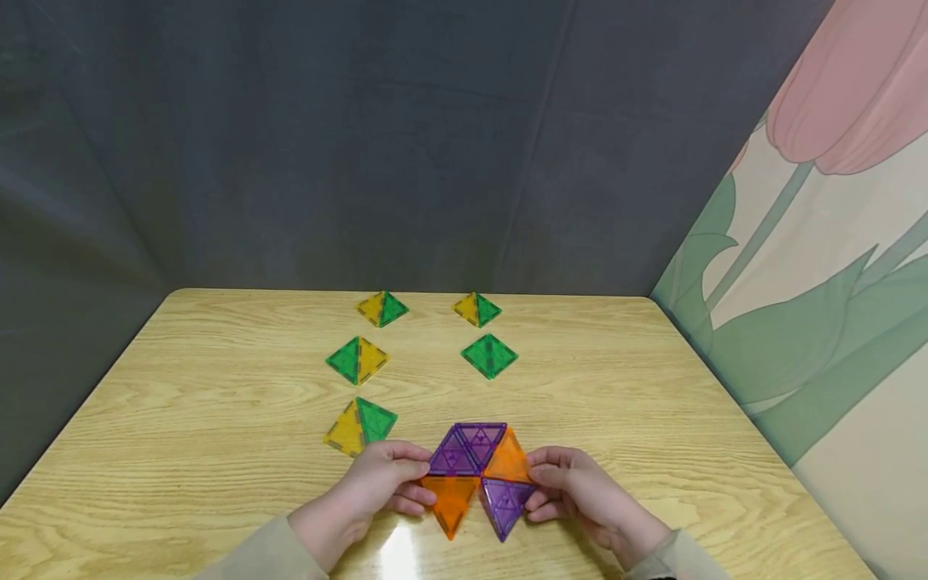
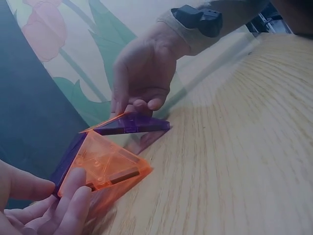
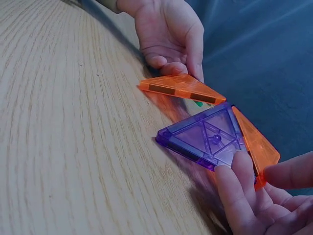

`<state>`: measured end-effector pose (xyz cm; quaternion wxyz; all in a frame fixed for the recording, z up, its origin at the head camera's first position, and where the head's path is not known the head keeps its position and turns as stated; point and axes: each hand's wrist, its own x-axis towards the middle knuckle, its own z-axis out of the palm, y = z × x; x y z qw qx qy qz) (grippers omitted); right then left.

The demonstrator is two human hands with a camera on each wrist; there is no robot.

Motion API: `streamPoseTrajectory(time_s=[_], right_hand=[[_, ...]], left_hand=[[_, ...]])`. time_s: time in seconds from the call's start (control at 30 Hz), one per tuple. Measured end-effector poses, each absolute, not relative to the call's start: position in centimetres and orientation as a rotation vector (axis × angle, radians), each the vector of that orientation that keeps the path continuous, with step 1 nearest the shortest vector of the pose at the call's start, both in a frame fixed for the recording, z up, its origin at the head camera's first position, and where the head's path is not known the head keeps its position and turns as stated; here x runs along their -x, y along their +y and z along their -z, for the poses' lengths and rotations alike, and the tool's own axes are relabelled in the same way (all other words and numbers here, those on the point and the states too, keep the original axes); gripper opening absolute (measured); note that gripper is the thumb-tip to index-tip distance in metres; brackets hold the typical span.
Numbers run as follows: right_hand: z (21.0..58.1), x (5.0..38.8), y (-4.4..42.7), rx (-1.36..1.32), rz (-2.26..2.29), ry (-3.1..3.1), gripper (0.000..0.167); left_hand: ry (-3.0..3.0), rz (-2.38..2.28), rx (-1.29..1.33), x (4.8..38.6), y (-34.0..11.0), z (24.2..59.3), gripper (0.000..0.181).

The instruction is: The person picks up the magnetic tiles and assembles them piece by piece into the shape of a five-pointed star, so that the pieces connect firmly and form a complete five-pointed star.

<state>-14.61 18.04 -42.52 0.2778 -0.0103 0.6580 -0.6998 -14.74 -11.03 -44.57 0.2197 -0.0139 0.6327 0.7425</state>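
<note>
Purple and orange triangular tiles are joined edge to edge in a partial ring, with a gap at the near side in the head view. My left hand [image 1: 384, 487] pinches its left side, by a purple tile [image 1: 454, 453] and an orange tile [image 1: 451, 503]. On the right side my right hand [image 1: 580, 491] pinches where another orange tile [image 1: 509, 459] meets a purple tile [image 1: 506, 506]. A further purple tile [image 1: 482, 439] lies at the far edge. In the right wrist view the purple tile [image 3: 195, 137] is tilted above the tabletop.
On the wooden table [image 1: 181, 419] lie several two-triangle diamonds: a yellow-green one [image 1: 361, 425] beside my left hand, others farther back, and an all-green one [image 1: 490, 356]. A dark curtain [image 1: 362, 145] hangs behind, and a tulip-patterned panel [image 1: 819, 338] stands at the right.
</note>
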Motion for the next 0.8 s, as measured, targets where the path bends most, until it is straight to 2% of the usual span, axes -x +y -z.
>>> streamPoseTrajectory(time_s=[0.33,0.8], right_hand=[[42.79,14.46,17.81,0.007,1.925,1.666,0.013],[43.03,14.32,17.72,0.019,1.937,1.612,0.015]], left_hand=[[1.638,-2.071,0.050,14.84,-11.48,44.74,0.030],[1.595,-2.036,0.018,14.87,-11.63,44.58,0.031]])
